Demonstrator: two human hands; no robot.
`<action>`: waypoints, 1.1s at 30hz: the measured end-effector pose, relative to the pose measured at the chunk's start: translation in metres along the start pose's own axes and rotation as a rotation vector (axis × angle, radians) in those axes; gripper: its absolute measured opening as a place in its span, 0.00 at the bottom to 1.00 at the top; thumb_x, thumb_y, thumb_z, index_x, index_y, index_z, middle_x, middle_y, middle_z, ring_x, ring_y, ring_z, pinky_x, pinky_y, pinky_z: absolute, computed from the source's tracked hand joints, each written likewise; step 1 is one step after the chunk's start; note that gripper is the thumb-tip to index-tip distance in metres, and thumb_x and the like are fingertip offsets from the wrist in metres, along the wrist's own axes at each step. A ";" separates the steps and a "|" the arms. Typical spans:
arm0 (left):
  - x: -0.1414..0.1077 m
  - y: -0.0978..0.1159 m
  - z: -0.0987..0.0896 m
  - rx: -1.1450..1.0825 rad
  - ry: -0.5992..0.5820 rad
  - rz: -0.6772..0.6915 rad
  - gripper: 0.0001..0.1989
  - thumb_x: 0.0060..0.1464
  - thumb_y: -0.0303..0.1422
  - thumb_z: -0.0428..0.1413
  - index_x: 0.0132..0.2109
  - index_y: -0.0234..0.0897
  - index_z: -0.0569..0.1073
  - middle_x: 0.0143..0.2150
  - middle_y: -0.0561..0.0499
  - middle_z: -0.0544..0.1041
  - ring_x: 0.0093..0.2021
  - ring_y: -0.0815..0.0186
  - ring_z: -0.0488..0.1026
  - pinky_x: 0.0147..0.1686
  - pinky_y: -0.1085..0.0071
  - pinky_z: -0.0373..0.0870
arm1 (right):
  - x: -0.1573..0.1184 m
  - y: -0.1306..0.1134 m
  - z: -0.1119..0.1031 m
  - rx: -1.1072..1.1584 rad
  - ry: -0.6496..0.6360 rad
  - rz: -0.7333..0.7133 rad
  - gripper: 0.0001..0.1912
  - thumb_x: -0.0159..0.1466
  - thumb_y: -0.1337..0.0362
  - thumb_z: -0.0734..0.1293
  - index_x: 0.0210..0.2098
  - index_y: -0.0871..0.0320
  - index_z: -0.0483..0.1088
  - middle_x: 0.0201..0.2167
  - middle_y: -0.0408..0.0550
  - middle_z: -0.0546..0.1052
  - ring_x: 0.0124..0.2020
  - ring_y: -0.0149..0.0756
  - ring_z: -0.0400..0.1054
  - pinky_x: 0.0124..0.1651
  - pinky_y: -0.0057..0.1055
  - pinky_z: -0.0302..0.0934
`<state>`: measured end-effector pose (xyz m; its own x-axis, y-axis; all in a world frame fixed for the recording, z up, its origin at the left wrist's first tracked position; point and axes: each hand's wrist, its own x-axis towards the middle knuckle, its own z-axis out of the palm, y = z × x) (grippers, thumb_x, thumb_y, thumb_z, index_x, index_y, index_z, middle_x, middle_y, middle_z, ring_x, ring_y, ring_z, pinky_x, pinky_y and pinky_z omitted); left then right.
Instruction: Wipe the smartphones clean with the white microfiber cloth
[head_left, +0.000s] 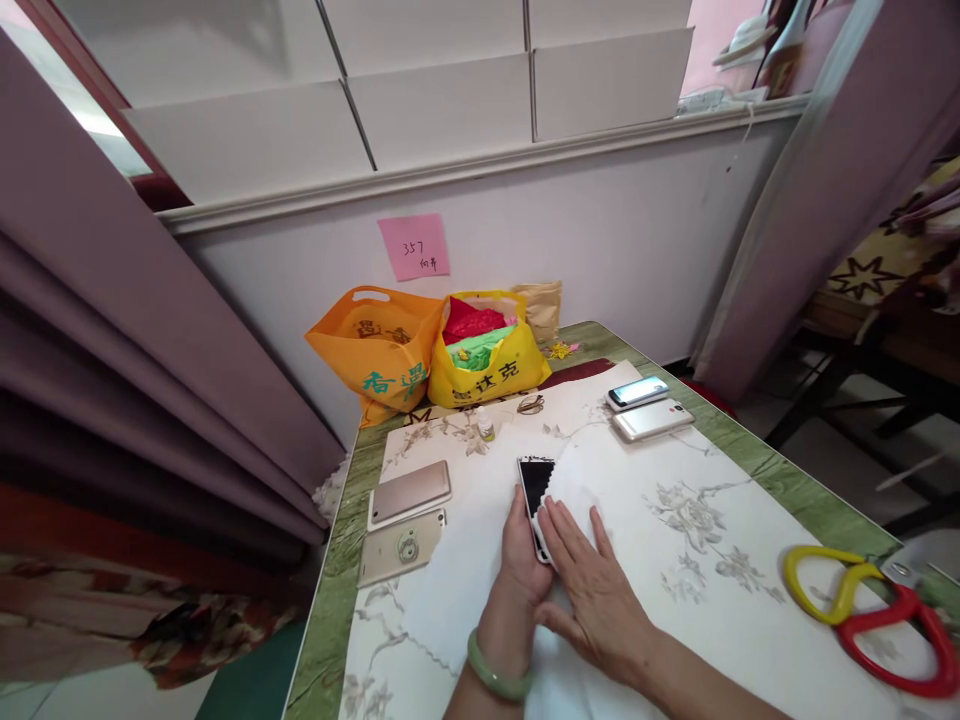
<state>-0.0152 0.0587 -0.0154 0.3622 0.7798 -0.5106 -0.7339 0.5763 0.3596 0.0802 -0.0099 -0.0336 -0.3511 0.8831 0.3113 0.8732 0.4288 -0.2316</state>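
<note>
My left hand [523, 550] is closed around the edge of a smartphone [535, 480] with a dark screen and a pale frame. A white cloth [574, 488] with a zigzag edge lies over part of the screen. My right hand [589, 590] rests on the cloth with its fingers stretched flat and its thumb apart. The lower part of the phone is partly hidden by the cloth and my hands. A green bangle [496, 672] is on my left wrist.
Two phones [405, 520] lie on the left and two more [651, 405] at the right back. Large scissors [870, 610] are on the right. An orange bag [375, 345] and a yellow bag [491, 380] stand by the wall. A small bottle [485, 424] sits mid-table.
</note>
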 end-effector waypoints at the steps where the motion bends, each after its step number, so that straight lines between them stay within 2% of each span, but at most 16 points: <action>1: 0.001 -0.001 0.000 0.005 0.025 0.016 0.15 0.55 0.41 0.57 0.42 0.33 0.77 0.40 0.45 0.81 0.48 0.57 0.76 0.58 0.62 0.64 | 0.003 0.000 -0.002 0.010 -0.009 -0.024 0.44 0.66 0.43 0.54 0.70 0.63 0.32 0.70 0.56 0.41 0.70 0.51 0.36 0.67 0.58 0.27; 3: 0.002 -0.002 0.000 0.008 0.015 0.027 0.15 0.57 0.41 0.54 0.42 0.34 0.77 0.43 0.45 0.80 0.52 0.58 0.74 0.58 0.65 0.63 | 0.019 0.005 -0.005 0.033 -0.026 -0.030 0.42 0.67 0.45 0.53 0.70 0.61 0.33 0.70 0.54 0.40 0.70 0.48 0.36 0.68 0.54 0.31; 6: 0.001 -0.002 0.000 0.008 -0.147 0.004 0.17 0.60 0.41 0.50 0.51 0.39 0.75 0.54 0.48 0.75 0.60 0.60 0.67 0.61 0.65 0.59 | 0.049 0.020 -0.006 0.054 -0.041 0.098 0.38 0.69 0.48 0.50 0.70 0.61 0.33 0.70 0.53 0.41 0.70 0.43 0.34 0.68 0.50 0.36; 8: 0.000 -0.001 0.001 0.012 -0.220 -0.017 0.20 0.60 0.42 0.49 0.55 0.40 0.72 0.58 0.48 0.73 0.62 0.60 0.64 0.63 0.64 0.56 | 0.056 0.025 -0.005 0.044 -0.038 0.187 0.38 0.69 0.48 0.50 0.69 0.63 0.33 0.70 0.54 0.42 0.70 0.43 0.33 0.68 0.51 0.37; 11: -0.001 0.000 0.000 0.017 -0.166 -0.024 0.21 0.58 0.42 0.53 0.53 0.34 0.73 0.54 0.45 0.76 0.59 0.58 0.68 0.62 0.64 0.58 | 0.034 0.019 -0.001 0.001 -0.007 0.200 0.41 0.68 0.46 0.51 0.69 0.64 0.32 0.70 0.56 0.43 0.70 0.46 0.34 0.68 0.54 0.34; 15: 0.000 -0.001 -0.001 0.021 -0.027 0.011 0.19 0.53 0.42 0.59 0.45 0.32 0.77 0.42 0.46 0.80 0.50 0.58 0.75 0.58 0.65 0.64 | -0.001 -0.001 -0.004 0.012 -0.005 0.021 0.43 0.66 0.44 0.55 0.70 0.62 0.32 0.70 0.56 0.43 0.70 0.49 0.36 0.68 0.56 0.31; 18: 0.001 -0.003 0.000 0.032 0.026 0.047 0.15 0.54 0.41 0.57 0.42 0.33 0.77 0.42 0.45 0.80 0.51 0.60 0.74 0.57 0.68 0.65 | 0.011 0.000 -0.009 0.054 -0.007 -0.054 0.42 0.67 0.45 0.54 0.70 0.61 0.35 0.70 0.56 0.42 0.70 0.48 0.37 0.68 0.56 0.30; 20: 0.000 -0.003 0.002 0.039 -0.017 0.042 0.15 0.58 0.40 0.53 0.46 0.35 0.76 0.49 0.45 0.78 0.56 0.62 0.71 0.59 0.69 0.62 | 0.032 0.009 -0.010 0.062 -0.004 0.002 0.39 0.68 0.46 0.52 0.70 0.62 0.35 0.70 0.56 0.42 0.70 0.46 0.37 0.68 0.55 0.31; 22: -0.003 -0.003 0.005 0.039 -0.123 0.009 0.18 0.60 0.41 0.50 0.52 0.39 0.74 0.56 0.47 0.74 0.60 0.62 0.67 0.61 0.67 0.59 | 0.049 0.018 -0.009 0.058 -0.016 0.104 0.37 0.69 0.47 0.50 0.70 0.62 0.35 0.70 0.55 0.42 0.70 0.44 0.35 0.68 0.54 0.33; 25: -0.007 -0.002 0.006 0.044 -0.217 -0.031 0.22 0.59 0.45 0.50 0.55 0.40 0.72 0.58 0.47 0.72 0.60 0.60 0.66 0.62 0.65 0.58 | 0.050 0.020 -0.004 0.031 -0.008 0.233 0.39 0.69 0.46 0.49 0.69 0.64 0.33 0.70 0.56 0.40 0.70 0.44 0.32 0.67 0.55 0.33; 27: -0.007 0.000 0.004 0.055 -0.168 -0.021 0.24 0.58 0.47 0.51 0.53 0.36 0.73 0.54 0.45 0.75 0.58 0.57 0.69 0.60 0.64 0.60 | 0.033 0.013 0.000 0.006 0.014 0.242 0.42 0.68 0.44 0.50 0.69 0.65 0.32 0.70 0.58 0.41 0.70 0.46 0.33 0.67 0.57 0.31; 30: -0.002 0.002 0.000 0.070 -0.022 0.013 0.24 0.55 0.47 0.54 0.50 0.33 0.75 0.47 0.44 0.79 0.53 0.57 0.73 0.58 0.63 0.63 | 0.004 -0.003 0.000 -0.002 0.031 0.119 0.43 0.67 0.44 0.52 0.70 0.64 0.33 0.70 0.58 0.42 0.70 0.49 0.35 0.67 0.58 0.26; 33: 0.003 0.000 -0.001 0.051 0.075 0.088 0.19 0.56 0.42 0.55 0.48 0.34 0.75 0.46 0.46 0.79 0.51 0.61 0.74 0.58 0.66 0.63 | 0.002 -0.008 -0.006 0.025 0.022 -0.005 0.43 0.67 0.43 0.52 0.70 0.63 0.35 0.69 0.57 0.43 0.70 0.50 0.38 0.67 0.58 0.24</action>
<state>-0.0149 0.0608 -0.0171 0.2526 0.8087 -0.5313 -0.7298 0.5197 0.4441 0.0748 -0.0125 -0.0254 -0.3474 0.8768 0.3324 0.8626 0.4378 -0.2534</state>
